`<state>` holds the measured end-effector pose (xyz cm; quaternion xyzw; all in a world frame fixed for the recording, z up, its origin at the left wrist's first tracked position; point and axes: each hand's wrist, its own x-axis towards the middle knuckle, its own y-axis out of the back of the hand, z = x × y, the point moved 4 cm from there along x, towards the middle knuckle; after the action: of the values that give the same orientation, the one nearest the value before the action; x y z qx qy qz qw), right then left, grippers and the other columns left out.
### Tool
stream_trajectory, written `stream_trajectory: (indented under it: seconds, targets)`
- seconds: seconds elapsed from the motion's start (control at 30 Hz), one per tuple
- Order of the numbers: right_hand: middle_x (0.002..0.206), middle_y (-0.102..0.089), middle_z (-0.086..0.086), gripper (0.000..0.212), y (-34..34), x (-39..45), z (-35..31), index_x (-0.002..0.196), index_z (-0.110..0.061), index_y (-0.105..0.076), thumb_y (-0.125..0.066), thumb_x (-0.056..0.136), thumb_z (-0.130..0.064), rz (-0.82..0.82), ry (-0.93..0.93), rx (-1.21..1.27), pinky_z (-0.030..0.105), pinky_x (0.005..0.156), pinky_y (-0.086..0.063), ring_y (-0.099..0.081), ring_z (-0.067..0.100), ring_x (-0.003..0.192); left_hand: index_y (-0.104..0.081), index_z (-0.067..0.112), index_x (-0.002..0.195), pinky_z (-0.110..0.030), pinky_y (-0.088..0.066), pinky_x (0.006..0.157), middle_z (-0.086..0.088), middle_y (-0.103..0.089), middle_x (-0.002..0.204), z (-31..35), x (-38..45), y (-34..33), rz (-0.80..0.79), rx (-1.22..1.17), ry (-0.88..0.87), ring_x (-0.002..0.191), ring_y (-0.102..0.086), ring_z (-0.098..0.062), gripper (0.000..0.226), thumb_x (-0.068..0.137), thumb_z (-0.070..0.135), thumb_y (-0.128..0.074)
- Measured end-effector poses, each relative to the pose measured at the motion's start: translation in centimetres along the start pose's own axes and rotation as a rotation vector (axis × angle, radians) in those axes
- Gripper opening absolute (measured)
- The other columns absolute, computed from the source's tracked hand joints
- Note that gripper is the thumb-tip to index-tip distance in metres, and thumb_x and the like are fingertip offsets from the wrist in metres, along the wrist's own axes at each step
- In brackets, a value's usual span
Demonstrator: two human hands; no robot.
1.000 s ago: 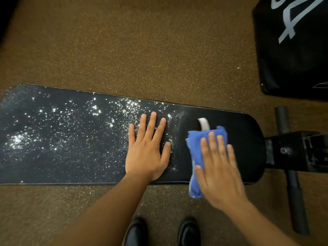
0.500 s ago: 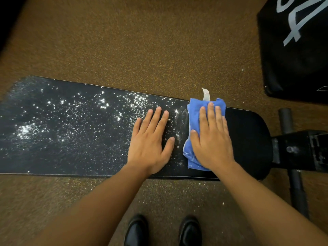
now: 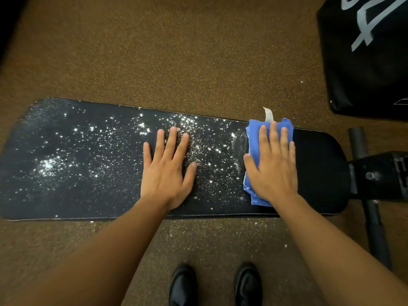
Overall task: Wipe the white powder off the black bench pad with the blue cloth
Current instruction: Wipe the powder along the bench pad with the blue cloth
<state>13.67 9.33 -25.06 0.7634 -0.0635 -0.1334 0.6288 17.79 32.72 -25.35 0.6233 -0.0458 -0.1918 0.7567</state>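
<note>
The folded blue terry cloth (image 3: 254, 138) lies flat on the long black padded bench surface (image 3: 320, 168), near its clean right end, pinned under the flat, open right hand (image 3: 272, 166). Scattered white powder (image 3: 123, 151) spreads leftward. The left hand (image 3: 166, 171), splayed and empty, rests in it; it would likely smear or carry powder back onto wiped pad.

Black pad (image 3: 364, 62) – white strokes, cut off; nothing readable.

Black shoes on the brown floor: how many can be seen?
2. The left black shoe and the right black shoe stand side by side at the bottom edge, near the black bench pad. Only their front parts show.
</note>
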Motion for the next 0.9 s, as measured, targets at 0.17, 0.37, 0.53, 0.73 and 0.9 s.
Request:
stream_trajectory:
  seconds: [0.17, 0.37, 0.53, 0.73, 0.9]
  targets:
    - [0.164, 0.006, 0.006, 0.075, 0.0, -0.2, 0.0, 0.156, -0.016, -0.002, -0.019, 0.092, -0.051, -0.001, -0.025, -0.009, 0.049, 0.121, -0.001, 0.011, 0.026, 0.149, 0.005, 0.031, 0.156, -0.05, 0.011, 0.12, 0.001, 0.014, 0.164, -0.3, -0.2, -0.1, -0.003, 0.013, -0.002, 0.149, 0.022, -0.022, 0.069, 0.096, 0.062, -0.008]
    - [0.163, 0.005, 0.009, 0.074, -0.1, -0.6, 0.1, 0.156, -0.013, -0.003, -0.02, 0.093, -0.049, -0.013, -0.025, -0.01, 0.049, 0.121, -0.001, 0.009, 0.028, 0.15, -0.001, 0.032, 0.157, -0.048, 0.012, 0.12, 0.003, 0.01, 0.165, -0.3, -0.2, 0.0, 0.017, -0.003, 0.005, 0.149, 0.02, -0.02, 0.069, 0.096, 0.062, -0.012]
    - [0.163, 0.004, 0.012, 0.071, -0.2, -0.1, -0.2, 0.155, -0.012, -0.003, -0.016, 0.095, -0.047, -0.014, -0.052, -0.044, 0.051, 0.12, -0.003, 0.007, 0.031, 0.149, -0.004, 0.031, 0.157, -0.049, 0.009, 0.121, 0.003, 0.006, 0.165, -0.1, -0.2, 0.0, 0.028, -0.007, 0.01, 0.15, 0.016, -0.02, 0.069, 0.096, 0.061, -0.014]
    - [0.163, 0.007, 0.012, 0.067, -0.3, 0.7, -2.0, 0.154, -0.009, 0.001, -0.023, 0.1, -0.04, -0.018, -0.114, -0.007, 0.052, 0.12, 0.001, 0.011, 0.032, 0.149, -0.006, 0.031, 0.157, -0.049, 0.007, 0.121, 0.003, 0.005, 0.165, -0.2, -0.3, -0.2, 0.044, 0.001, 0.016, 0.15, 0.015, -0.02, 0.069, 0.096, 0.061, -0.016]
    - [0.163, -0.001, 0.011, 0.065, -1.2, -4.1, -4.9, 0.155, -0.01, -0.008, -0.021, 0.097, -0.037, -0.039, 0.115, 0.017, 0.051, 0.12, -0.006, 0.004, 0.029, 0.15, -0.008, 0.03, 0.157, -0.049, 0.006, 0.121, 0.003, 0.003, 0.166, -0.2, -0.4, -0.1, 0.052, -0.019, 0.003, 0.151, 0.014, -0.019, 0.069, 0.096, 0.06, -0.019]
